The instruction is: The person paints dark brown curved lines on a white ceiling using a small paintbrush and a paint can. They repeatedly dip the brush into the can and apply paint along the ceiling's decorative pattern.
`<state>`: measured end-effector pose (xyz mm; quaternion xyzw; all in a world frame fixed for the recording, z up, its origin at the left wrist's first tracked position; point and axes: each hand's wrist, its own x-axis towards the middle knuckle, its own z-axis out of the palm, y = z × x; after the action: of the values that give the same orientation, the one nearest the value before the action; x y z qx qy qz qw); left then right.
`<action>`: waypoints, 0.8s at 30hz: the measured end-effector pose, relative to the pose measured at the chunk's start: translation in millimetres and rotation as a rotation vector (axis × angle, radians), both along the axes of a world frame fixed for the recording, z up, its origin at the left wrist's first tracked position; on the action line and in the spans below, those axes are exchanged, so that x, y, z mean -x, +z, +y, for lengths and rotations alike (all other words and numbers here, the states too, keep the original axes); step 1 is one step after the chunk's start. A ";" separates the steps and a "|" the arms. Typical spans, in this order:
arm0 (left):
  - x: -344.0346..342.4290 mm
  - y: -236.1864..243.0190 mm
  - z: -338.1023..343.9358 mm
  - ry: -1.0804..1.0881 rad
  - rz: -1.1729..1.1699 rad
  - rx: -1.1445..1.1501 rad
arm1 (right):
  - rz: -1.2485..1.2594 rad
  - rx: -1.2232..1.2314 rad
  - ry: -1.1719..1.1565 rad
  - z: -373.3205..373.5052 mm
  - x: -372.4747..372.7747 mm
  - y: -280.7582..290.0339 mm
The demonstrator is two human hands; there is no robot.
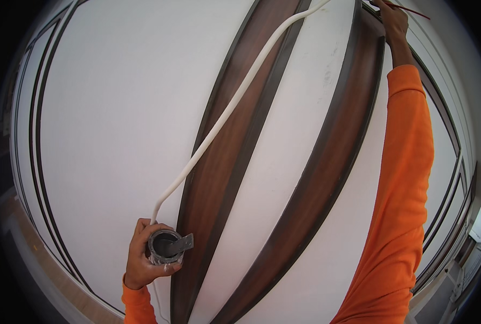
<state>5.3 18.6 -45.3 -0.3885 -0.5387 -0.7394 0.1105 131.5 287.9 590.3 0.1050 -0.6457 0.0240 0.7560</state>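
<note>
Left hand [142,258] low against white wall [105,135], fingers wrapped round small grey paint pot [165,245]. Right hand [393,21] raised high, fingers pinching thin red-handled brush [413,11] by dark wooden trim [332,151]. White conduit [224,116] ran between.

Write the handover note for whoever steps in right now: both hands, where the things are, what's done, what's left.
Left hand: wrapped around a small round container of dark paint, held low in front of the white surface.
Right hand: stretched up, holding a thin red-handled brush at the upper end of the right dark wood strip.
A white conduit runs alongside the left wood strip.
Done: cannot tell how much edge is painted.
Left: judging by the brush position, the strip's edge below probably needs checking.
</note>
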 end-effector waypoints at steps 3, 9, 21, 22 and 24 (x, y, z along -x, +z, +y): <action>0.8 0.5 -0.3 -0.001 0.011 0.016 | -0.024 -0.007 -0.010 3.5 2.6 7.7; 1.3 0.1 -1.2 -0.001 -0.001 0.017 | -0.084 -0.083 0.096 11.4 4.8 2.3; 13.3 -22.9 7.8 -0.048 0.052 -0.033 | 0.031 -0.167 0.307 -50.3 -21.6 -37.1; 12.2 -24.1 8.9 -0.075 0.052 -0.085 | 0.054 -0.178 0.386 -61.2 -23.0 -60.9; 17.6 -24.9 8.3 -0.082 0.077 -0.048 | 0.048 -0.265 0.415 -55.0 -27.7 -80.4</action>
<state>-12.3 26.9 -70.2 -0.4356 -0.4997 -0.7406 0.1100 159.2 232.8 509.9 0.3341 -0.5898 0.0915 0.7295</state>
